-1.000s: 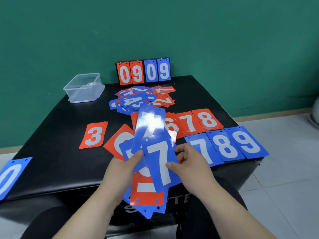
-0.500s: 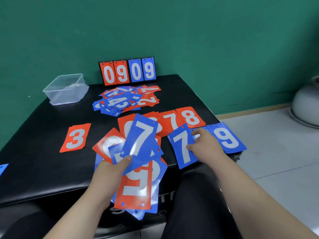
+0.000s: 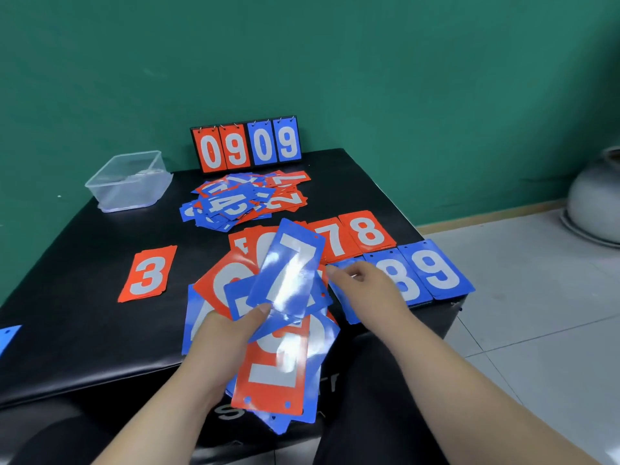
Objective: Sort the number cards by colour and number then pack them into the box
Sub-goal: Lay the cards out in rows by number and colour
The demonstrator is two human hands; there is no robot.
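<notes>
My left hand [image 3: 231,333] grips a fanned bunch of red and blue number cards [image 3: 278,357], with a blue 7 [image 3: 288,266] on top under my thumb. My right hand [image 3: 369,286] lies over the blue 7 pile on the table, fingers reaching left toward the held blue 7; the pile beneath is mostly hidden. Sorted piles lie in rows: red 7 [image 3: 335,243], red 8 [image 3: 367,231], blue 8 [image 3: 402,283], blue 9 [image 3: 436,270], and a red 3 [image 3: 147,275] apart at the left. An unsorted heap [image 3: 241,203] sits farther back. The clear plastic box [image 3: 129,181] stands at the back left.
A flip scoreboard [image 3: 248,144] reading 0909 stands at the black table's [image 3: 77,297] back edge against the green wall. A blue card [image 3: 8,337] pokes in at the far left. A grey round object [image 3: 597,199] sits on the tiled floor to the right.
My right hand set a blue 7 down on the blue pile left of the 8 and now comes back toward the held cards. The left hand keeps the bunch, a second blue 7 on top.
</notes>
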